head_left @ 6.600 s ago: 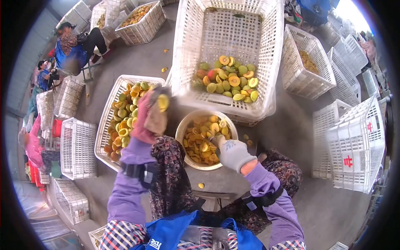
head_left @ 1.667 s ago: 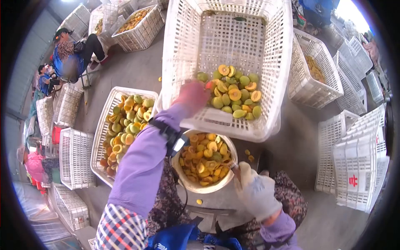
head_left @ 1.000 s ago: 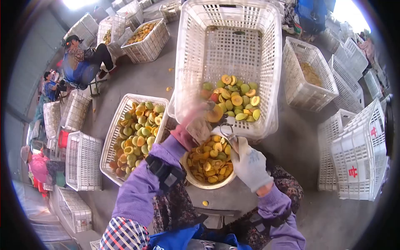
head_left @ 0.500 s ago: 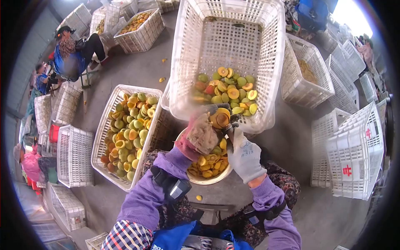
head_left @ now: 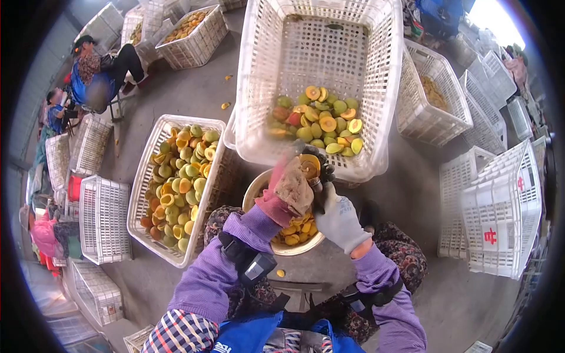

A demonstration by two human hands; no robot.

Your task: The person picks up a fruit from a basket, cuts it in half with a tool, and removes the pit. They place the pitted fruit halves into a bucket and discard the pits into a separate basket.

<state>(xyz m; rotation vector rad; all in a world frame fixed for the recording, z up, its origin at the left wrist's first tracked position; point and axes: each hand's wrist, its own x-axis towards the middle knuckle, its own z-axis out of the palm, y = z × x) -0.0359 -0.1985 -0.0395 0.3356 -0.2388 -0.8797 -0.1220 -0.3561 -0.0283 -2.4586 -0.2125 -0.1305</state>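
Observation:
In the head view my left hand (head_left: 294, 185), in a worn, stained pinkish glove, grips a halved yellow peach (head_left: 309, 166) with its cut face showing. My right hand (head_left: 340, 216), in a whitish glove with dark fingertips, is closed at the fruit's right side around a small metal tool (head_left: 318, 186), mostly hidden by the fingers. Under both hands stands a round pale bucket (head_left: 254, 191) holding orange fruit pieces (head_left: 297, 230). Just ahead, a large white crate (head_left: 253, 112) holds cut peaches (head_left: 321, 120) at its near end.
Left of the bucket, another white crate (head_left: 134, 203) is full of hollowed peach halves (head_left: 179, 182). More crates (head_left: 435, 106) stand to the right, some stacked on their sides. Two people (head_left: 94, 76) sit at the upper left. A fruit scrap (head_left: 281, 273) lies on the floor.
Both hands, still together on the peach half, have shifted slightly left in the view. The cut face has turned, and the right hand's dark fingers now wrap round its far side.

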